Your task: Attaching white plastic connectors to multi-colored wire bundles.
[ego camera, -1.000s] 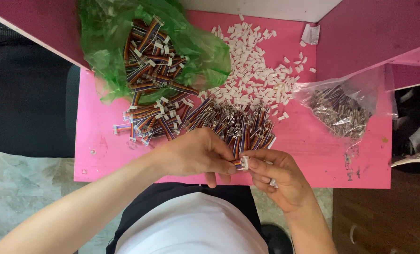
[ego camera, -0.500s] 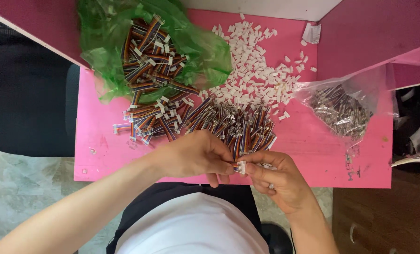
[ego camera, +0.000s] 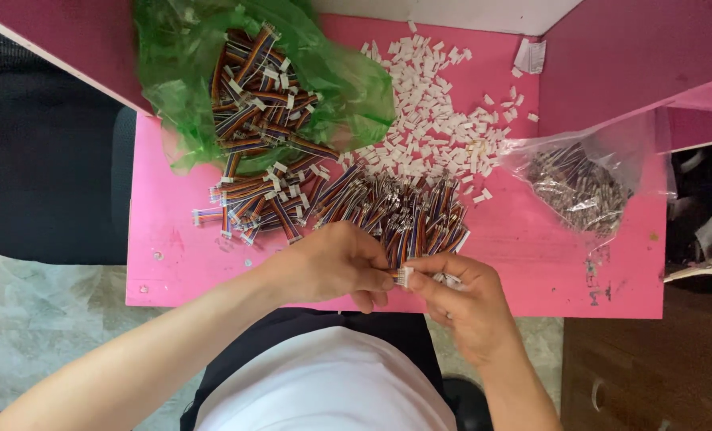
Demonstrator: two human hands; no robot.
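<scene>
My left hand [ego camera: 332,265] and my right hand [ego camera: 460,307] meet at the near edge of the pink table [ego camera: 524,263]. Together they pinch a short multicoloured ribbon cable with a small white connector [ego camera: 405,276] at its end; the left fingers grip the wires, the right fingertips grip the connector. Just beyond the hands lies a heap of loose multicoloured cable pieces [ego camera: 404,209].
A green plastic bag [ego camera: 348,88] holding finished cables with white ends [ego camera: 260,104] lies at the far left. A scatter of white plastic connector housings [ego camera: 436,120] covers the far middle. A clear bag of cable pieces [ego camera: 579,187] sits right. A dark chair [ego camera: 45,160] stands left.
Both hands stay together at the table's near edge; the fingers have shifted slightly around the cable and connector. Nothing else moved.
</scene>
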